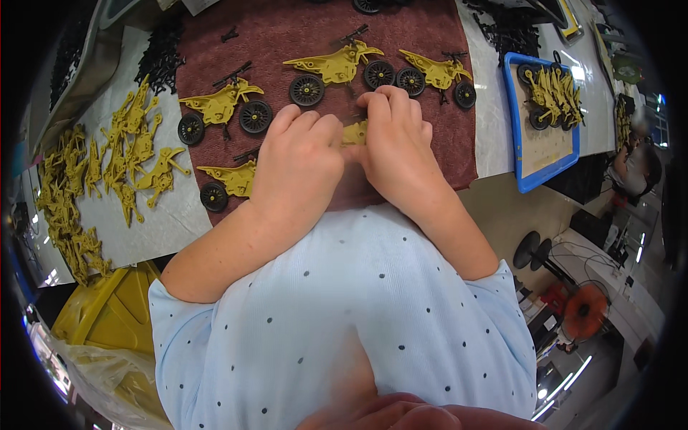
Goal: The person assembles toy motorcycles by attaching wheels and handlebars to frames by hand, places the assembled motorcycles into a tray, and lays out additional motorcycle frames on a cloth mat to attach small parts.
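My left hand [301, 154] and my right hand [403, 140] are close together over the dark red towel [459, 154], fingers curled. Between them shows a small part of a yellow toy motorbike body [354, 134], gripped from both sides; the rest is hidden by my fingers. Just beyond my hands stands a yellow toy motorbike [337, 67] with black wheels and handlebar. A similar toy motorbike [433, 72] lies to the right, and another toy motorbike [221, 107] to the left. My left forearm partly covers a further toy motorbike [233, 178].
Loose yellow bodies [136, 143] are piled on the grey table at left. Heaps of small black parts [159, 61] lie at both far corners. A blue tray [527, 172] at right holds motorbikes with wheels. One black piece [229, 34] rests on the towel. A yellow bin [107, 308] stands lower left.
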The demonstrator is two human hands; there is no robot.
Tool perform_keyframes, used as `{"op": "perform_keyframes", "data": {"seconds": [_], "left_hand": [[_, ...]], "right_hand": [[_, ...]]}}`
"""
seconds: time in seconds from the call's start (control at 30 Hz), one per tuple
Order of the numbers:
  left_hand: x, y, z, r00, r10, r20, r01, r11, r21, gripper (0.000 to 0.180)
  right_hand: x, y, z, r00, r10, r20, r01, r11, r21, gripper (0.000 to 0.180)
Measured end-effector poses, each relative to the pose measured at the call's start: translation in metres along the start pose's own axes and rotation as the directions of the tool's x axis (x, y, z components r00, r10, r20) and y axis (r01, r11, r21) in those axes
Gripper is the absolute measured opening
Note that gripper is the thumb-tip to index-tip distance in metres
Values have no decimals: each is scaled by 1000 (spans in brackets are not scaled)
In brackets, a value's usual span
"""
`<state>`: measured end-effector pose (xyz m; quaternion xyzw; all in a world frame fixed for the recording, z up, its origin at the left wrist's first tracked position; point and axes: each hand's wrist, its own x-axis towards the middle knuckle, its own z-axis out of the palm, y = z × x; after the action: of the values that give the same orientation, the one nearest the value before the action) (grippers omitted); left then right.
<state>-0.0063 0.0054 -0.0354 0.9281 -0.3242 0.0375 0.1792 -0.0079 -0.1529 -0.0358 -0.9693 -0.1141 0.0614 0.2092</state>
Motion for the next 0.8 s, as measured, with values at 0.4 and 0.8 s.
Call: {"op": "perform_keyframes", "data": {"seconds": [0.4,0.8], "left_hand": [[-5,-12,3,993,-26,-114,10,991,-133,26],[-7,-9,-34,797,-358,487,550,96,-830,40]], "right_hand": [[2,17,-7,999,-29,-24,32,991,131,60],[-18,44,-39,970,-208,129,-134,-11,991,65]]}}
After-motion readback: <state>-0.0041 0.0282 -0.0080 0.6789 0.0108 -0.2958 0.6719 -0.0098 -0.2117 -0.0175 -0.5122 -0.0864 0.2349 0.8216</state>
